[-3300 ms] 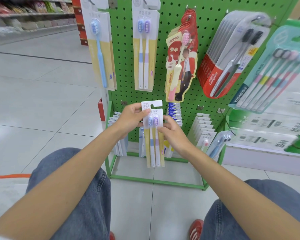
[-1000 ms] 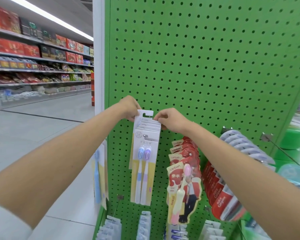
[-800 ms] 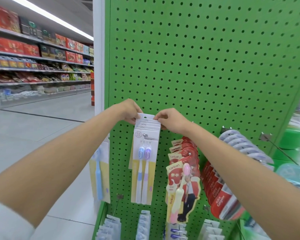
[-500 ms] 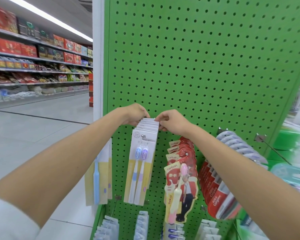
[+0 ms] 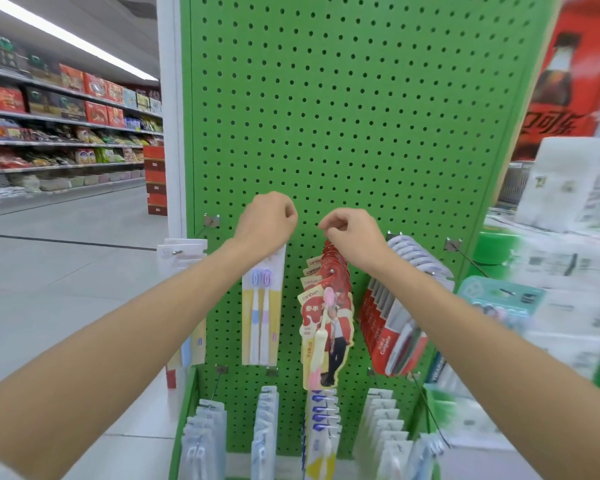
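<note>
Where left hand (image 5: 265, 221) sits, toothbrush pk (image 5: 261, 308) top hidden

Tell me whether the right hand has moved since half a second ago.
Yes. The right hand has left the twin toothbrush pack and shifted right, now above the red packs.

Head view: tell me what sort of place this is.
Most likely a supermarket: a green pegboard rack hung with carded toothbrush packs, and long shelves of packaged food lining the aisle on the left.
</note>
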{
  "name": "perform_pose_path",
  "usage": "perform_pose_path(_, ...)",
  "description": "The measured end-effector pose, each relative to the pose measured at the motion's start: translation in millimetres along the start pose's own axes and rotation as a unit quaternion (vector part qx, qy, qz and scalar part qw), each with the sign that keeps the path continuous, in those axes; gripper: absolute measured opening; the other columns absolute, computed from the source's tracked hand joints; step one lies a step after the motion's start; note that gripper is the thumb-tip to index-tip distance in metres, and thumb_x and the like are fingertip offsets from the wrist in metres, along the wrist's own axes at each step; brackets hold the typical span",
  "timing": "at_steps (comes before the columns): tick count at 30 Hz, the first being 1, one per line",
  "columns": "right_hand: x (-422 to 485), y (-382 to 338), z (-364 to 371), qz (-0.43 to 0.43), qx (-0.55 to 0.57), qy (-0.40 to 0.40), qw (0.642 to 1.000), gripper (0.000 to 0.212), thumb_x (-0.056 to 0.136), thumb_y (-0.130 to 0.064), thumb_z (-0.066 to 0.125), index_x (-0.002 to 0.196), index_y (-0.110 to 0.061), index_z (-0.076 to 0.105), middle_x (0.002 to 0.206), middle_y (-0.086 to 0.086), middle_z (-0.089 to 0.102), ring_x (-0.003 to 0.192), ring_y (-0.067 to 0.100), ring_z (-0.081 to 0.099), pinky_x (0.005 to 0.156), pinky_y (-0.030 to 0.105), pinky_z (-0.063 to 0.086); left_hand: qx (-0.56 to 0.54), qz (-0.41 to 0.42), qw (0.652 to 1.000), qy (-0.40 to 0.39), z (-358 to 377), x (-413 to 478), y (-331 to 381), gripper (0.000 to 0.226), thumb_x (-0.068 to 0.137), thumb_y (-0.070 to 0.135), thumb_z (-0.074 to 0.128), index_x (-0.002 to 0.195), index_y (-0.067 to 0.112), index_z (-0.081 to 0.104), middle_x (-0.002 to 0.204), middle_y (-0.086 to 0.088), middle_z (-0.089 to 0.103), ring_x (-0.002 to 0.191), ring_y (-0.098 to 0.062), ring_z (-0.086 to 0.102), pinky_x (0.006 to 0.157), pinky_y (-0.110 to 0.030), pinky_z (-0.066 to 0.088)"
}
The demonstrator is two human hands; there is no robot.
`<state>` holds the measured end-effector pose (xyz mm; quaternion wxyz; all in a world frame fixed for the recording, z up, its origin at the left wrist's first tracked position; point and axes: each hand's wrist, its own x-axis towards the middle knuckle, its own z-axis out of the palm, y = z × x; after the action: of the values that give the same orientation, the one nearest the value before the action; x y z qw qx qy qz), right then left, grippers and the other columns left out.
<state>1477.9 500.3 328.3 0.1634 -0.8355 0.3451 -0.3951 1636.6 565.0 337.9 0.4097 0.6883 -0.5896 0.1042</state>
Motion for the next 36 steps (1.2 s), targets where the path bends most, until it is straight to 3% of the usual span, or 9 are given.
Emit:
perform_pose_path(4, -29.3, 5.8, -7.6, 0.013, -0.02, -0.013, 1.0, 0.023, 0.094, -0.005, 0.052, 0.105, -0.014, 0.07, 0.101, -0.002, 0.068, 0.091, 0.01, 0.062, 0.082, 0.029, 0.055, -0.026, 0.021, 0.999, -0.021, 7.0, -31.0, 19.0, 0.018, 0.092, 0.008, 0.055, 0.087, 0.013, 0.072, 0.088, 0.003, 0.067, 0.079, -0.012, 0.063, 0.068, -0.022, 0.044)
perform_pose_path(10, -55.7, 13.2, -5.4, 0.03, 0.001, -0.051, 0.998, 0.024, 0.09, -0.002, 0.056, 0.105, -0.015, 0.069, 0.098, -0.001, 0.069, 0.093, 0.015, 0.066, 0.083, 0.037, 0.058, -0.003, -0.005, 0.994, -0.11, 21.5, -65.4, 31.0, 0.011, 0.089, 0.007, 0.063, 0.097, 0.008, 0.07, 0.098, -0.005, 0.068, 0.09, -0.021, 0.062, 0.074, -0.029, 0.05)
perform_pose_path(16, -58.8, 15.9, -3.3, 0.036, -0.011, -0.06, 0.998, 0.032, 0.085, 0.0, 0.059, 0.111, -0.014, 0.071, 0.104, 0.0, 0.071, 0.093, 0.014, 0.066, 0.082, 0.035, 0.058, -0.017, -0.055, 0.984, -0.168, 32.3, -73.8, 35.5, 0.015, 0.086, 0.007, 0.062, 0.1, 0.004, 0.068, 0.099, -0.015, 0.07, 0.072, -0.022, 0.058, 0.058, -0.029, 0.047)
perform_pose_path(20, -63.3, 17.1, -0.3, 0.029, -0.023, -0.06, 0.998, 0.034, 0.089, -0.003, 0.058, 0.118, -0.017, 0.068, 0.106, -0.001, 0.069, 0.072, 0.007, 0.061, 0.056, 0.02, 0.05, -0.073, -0.078, 0.977, -0.186, 34.7, -76.9, 34.0, 0.019, 0.086, 0.003, 0.061, 0.103, 0.004, 0.068, 0.102, -0.012, 0.068, 0.096, -0.029, 0.066, 0.081, -0.041, 0.057)
perform_pose_path(22, -64.2, 20.6, 3.1, 0.024, -0.02, -0.059, 0.998, 0.034, 0.091, -0.005, 0.057, 0.121, -0.018, 0.067, 0.107, -0.002, 0.069, 0.065, -0.003, 0.052, 0.049, 0.009, 0.037, -0.116, -0.09, 0.969, -0.199, 34.4, -79.6, 32.5, 0.017, 0.087, 0.003, 0.063, 0.102, 0.007, 0.067, 0.094, -0.004, 0.066, 0.093, -0.024, 0.066, 0.075, -0.035, 0.057)
perform_pose_path(24, -65.6, 23.5, 6.6, 0.021, -0.013, -0.048, 0.999, 0.03, 0.094, -0.007, 0.057, 0.12, -0.017, 0.068, 0.107, -0.004, 0.07, 0.062, -0.005, 0.048, 0.048, 0.008, 0.034, -0.151, -0.099, 0.962, -0.206, 34.5, -82.5, 30.3, 0.018, 0.087, 0.003, 0.065, 0.104, 0.01, 0.065, 0.09, 0.002, 0.063, 0.088, -0.019, 0.064, 0.064, -0.023, 0.052)
perform_pose_path(28, -69.7, 23.3, 7.1, 0.032, 0.009, 0.001, 0.999, 0.016, 0.094, -0.006, 0.059, 0.105, -0.015, 0.067, 0.092, -0.008, 0.065, 0.076, 0.005, 0.059, 0.061, 0.012, 0.044, -0.173, -0.101, 0.96, -0.195, 37.7, -84.9, 26.1, 0.029, 0.087, 0.003, 0.068, 0.114, 0.014, 0.061, 0.107, -0.004, 0.066, 0.091, -0.018, 0.066, 0.063, -0.023, 0.051)
perform_pose_path(32, -74.6, 20.7, 2.2, 0.05, 0.043, 0.05, 0.997, 0.016, 0.095, -0.005, 0.055, 0.107, -0.013, 0.062, 0.094, -0.005, 0.063, 0.09, 0.015, 0.062, 0.081, 0.03, 0.054, -0.214, -0.116, 0.959, -0.144, 37.5, -84.9, 30.8, 0.034, 0.086, 0.003, 0.07, 0.117, 0.013, 0.059, 0.11, -0.005, 0.065, 0.086, -0.013, 0.065, 0.061, -0.022, 0.05)
perform_pose_path(36, -94.8, 17.9, -5.0, 0.068, 0.085, 0.086, 0.99, 0.015, 0.096, -0.003, 0.052, 0.103, -0.015, 0.057, 0.092, -0.004, 0.062, 0.086, 0.011, 0.062, 0.074, 0.021, 0.053, -0.234, -0.151, 0.946, -0.165, 40.5, -95.3, 32.0, 0.028, 0.084, 0.005, 0.073, 0.107, 0.014, 0.059, 0.103, -0.003, 0.066, 0.078, -0.012, 0.066, 0.061, -0.023, 0.05)
